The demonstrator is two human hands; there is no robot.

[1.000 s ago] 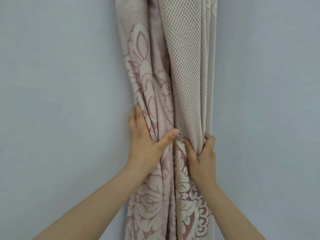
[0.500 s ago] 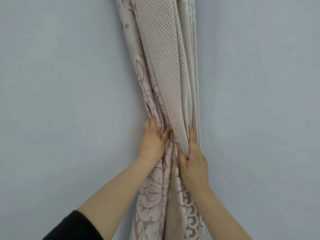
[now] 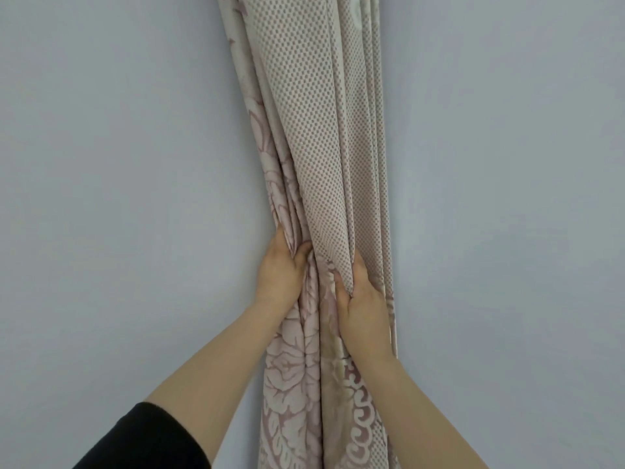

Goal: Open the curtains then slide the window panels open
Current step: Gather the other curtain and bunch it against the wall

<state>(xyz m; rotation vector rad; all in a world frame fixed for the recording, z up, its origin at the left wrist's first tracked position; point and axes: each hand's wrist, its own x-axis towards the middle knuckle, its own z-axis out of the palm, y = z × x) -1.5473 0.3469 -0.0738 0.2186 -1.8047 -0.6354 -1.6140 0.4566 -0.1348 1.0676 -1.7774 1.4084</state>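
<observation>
A beige and dusty-pink curtain [image 3: 324,137] hangs gathered into a narrow bundle against a pale grey-blue wall. Its upper folds show a dotted weave, its lower part a floral pattern. My left hand [image 3: 280,269] grips the bundle's left edge, fingers wrapped behind the folds. My right hand [image 3: 362,299] clasps the right side, thumb pressed into the dotted fold. Both hands squeeze the bundle together at mid height. No window panel is in view.
Bare pale wall [image 3: 118,198] spreads on both sides of the curtain. A black sleeve [image 3: 145,438] covers my left upper forearm at the bottom left.
The curtain bundle has been squeezed narrower and my hands have drawn closer together. My right hand has shifted from a fist on the right edge to a flatter clasp.
</observation>
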